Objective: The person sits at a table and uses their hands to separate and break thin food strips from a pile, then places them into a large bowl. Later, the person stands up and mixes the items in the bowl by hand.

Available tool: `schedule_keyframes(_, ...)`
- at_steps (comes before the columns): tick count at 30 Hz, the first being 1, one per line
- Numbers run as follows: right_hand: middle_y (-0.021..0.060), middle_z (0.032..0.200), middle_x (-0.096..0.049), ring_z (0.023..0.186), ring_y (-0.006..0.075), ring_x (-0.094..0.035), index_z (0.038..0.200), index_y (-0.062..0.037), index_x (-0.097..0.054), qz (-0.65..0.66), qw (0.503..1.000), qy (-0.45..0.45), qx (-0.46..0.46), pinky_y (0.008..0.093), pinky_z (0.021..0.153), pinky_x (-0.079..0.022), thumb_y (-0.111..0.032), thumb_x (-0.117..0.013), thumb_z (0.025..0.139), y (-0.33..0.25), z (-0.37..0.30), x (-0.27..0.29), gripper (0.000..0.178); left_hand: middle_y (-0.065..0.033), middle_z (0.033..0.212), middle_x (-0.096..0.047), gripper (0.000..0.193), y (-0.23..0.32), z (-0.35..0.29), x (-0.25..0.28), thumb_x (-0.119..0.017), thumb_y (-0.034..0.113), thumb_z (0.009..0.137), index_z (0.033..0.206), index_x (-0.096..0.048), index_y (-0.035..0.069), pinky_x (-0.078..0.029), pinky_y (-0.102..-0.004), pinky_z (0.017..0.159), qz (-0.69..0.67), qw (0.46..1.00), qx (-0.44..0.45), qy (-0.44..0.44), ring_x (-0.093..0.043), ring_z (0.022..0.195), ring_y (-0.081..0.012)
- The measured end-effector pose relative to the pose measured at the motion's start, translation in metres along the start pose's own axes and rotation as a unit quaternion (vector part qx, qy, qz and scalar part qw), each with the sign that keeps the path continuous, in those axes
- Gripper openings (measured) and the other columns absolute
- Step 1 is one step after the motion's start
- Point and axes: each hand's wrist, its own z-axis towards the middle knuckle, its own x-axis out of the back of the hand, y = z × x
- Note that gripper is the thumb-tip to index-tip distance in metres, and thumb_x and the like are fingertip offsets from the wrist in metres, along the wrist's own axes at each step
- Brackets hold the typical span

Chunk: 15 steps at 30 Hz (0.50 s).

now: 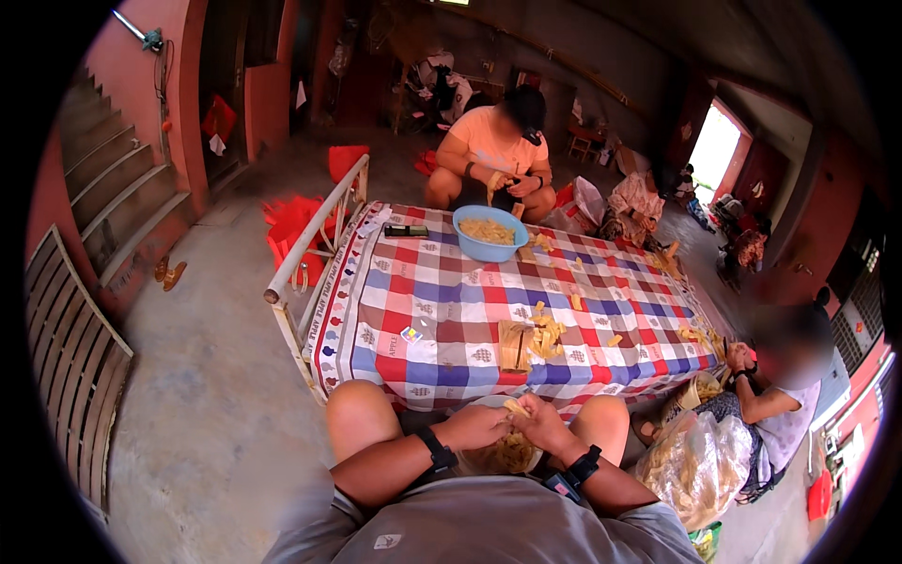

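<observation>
While the left edge is taken up by a slatted panel, a flight of steps rises behind it, with a pair of sandals on the floor near the lowest step. Next come red bags, just beyond a pale tubular rail at the left end of the cloth-covered worktop. On its checked cloth lie a dark flat object and, nearer the person, a small card.

At the near edge, the left hand has its fingers bent and drawn together; whether they grip anything I cannot tell. A blue basin of pale yellow pieces stands at the far side, before a co-worker with both hands near its rim. In the middle, a bundle of strips touches a loose heap.

Below these, a pale strip sits between the person's two hands, above more pieces in a container between the knees. The right hand is nearly closed, fingers curled on that strip. Farther right are a clear plastic bag of similar pieces and a second co-worker, seated beside it.
</observation>
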Motion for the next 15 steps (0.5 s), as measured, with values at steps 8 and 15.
schedule_keyframes(8,-0.0024,0.082,-0.055,0.077,0.0053,-0.050,0.097,-0.0059,-0.058,0.064,0.990,0.048,0.118,0.0271,0.067,-0.046,-0.010,-0.064,0.092,0.012,-0.009,0.018,0.009,-0.0201,0.089,-0.066,0.027,-0.036,0.021,-0.020,-0.053,0.027,0.098,0.107,-0.063,0.003,-0.050,-0.0408,0.076,-0.011,0.996,0.055,-0.063,-0.065,0.080,-0.0329)
schedule_keyframes(15,-0.0029,0.078,-0.055,0.072,0.0052,-0.050,0.095,-0.0054,-0.058,0.148,0.988,0.029,0.032,0.0249,0.063,-0.044,-0.013,-0.060,0.094,0.049,0.011,0.042,0.008,-0.0243,0.097,-0.066,0.029,-0.001,0.038,-0.048,-0.057,0.027,0.095,0.111,-0.060,0.004,-0.050,-0.0470,0.080,-0.013,0.999,0.018,-0.036,-0.064,0.091,-0.0433)
